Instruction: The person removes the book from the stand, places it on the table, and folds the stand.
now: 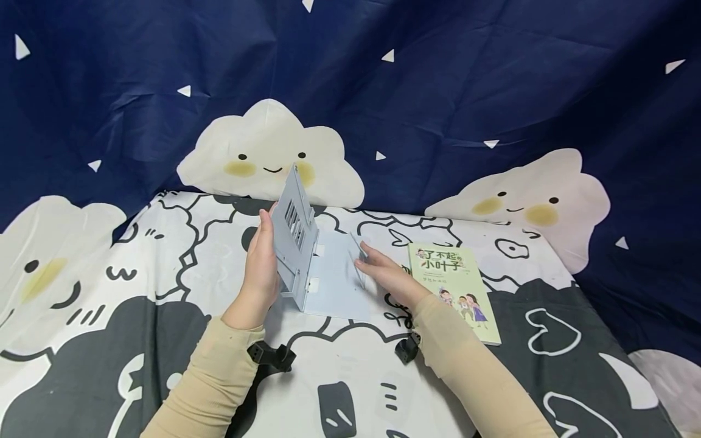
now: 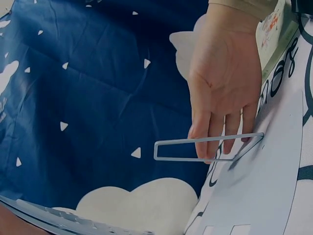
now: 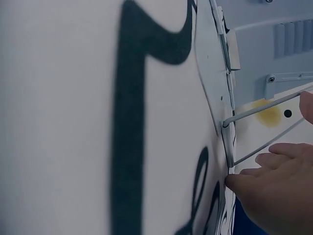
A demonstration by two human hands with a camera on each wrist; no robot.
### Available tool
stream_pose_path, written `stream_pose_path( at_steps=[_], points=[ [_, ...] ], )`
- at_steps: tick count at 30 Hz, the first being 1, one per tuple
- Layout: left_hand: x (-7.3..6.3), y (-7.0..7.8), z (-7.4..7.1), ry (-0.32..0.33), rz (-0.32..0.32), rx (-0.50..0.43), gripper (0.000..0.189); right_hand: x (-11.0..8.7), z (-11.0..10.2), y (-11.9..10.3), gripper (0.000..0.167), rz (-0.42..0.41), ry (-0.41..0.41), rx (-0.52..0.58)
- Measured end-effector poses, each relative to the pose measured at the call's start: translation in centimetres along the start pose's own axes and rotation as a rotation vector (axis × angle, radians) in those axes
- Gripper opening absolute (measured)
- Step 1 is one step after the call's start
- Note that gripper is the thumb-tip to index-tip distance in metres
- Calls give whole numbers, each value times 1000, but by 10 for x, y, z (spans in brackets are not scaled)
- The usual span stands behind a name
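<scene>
A light blue-grey folding book stand (image 1: pixel 339 292) stands unfolded, its flat base on the patterned cloth. Its slotted panel (image 1: pixel 285 234) is tilted up at the left. My left hand (image 1: pixel 257 277) lies along the outer side of that panel, thumb straight and pointing up, the other fingers mostly hidden behind it. A thin wire bracket (image 2: pixel 178 141) rises from the base's right side. My right hand (image 1: pixel 391 274) touches this bracket with straight fingers, the palm facing the panel. In the right wrist view, the thumb is at the wire and the fingers are beside it.
A green picture-covered book (image 1: pixel 460 292) lies on the cloth to the right, partly behind my right forearm. The cloth (image 1: pixel 339 389) has black-and-white cartoon drawings. Behind it hangs a dark blue curtain (image 1: pixel 438 97) with clouds and white triangles.
</scene>
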State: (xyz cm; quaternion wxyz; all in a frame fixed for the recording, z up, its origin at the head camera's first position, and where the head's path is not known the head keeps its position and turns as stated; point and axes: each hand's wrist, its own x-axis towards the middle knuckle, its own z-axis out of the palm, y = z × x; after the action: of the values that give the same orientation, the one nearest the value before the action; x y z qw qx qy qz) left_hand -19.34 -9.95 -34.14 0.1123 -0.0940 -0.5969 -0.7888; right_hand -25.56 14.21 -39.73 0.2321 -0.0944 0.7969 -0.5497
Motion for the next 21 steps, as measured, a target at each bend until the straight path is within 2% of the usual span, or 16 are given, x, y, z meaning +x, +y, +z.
stream_pose_path(
  at_steps=[14,21],
  points=[
    [0,0,0,-12,2,2,67,6,8,-5,75,55,-25,-208],
    [0,-1,1,-16,3,-3,67,8,11,-3,74,63,-65,-286]
  ],
)
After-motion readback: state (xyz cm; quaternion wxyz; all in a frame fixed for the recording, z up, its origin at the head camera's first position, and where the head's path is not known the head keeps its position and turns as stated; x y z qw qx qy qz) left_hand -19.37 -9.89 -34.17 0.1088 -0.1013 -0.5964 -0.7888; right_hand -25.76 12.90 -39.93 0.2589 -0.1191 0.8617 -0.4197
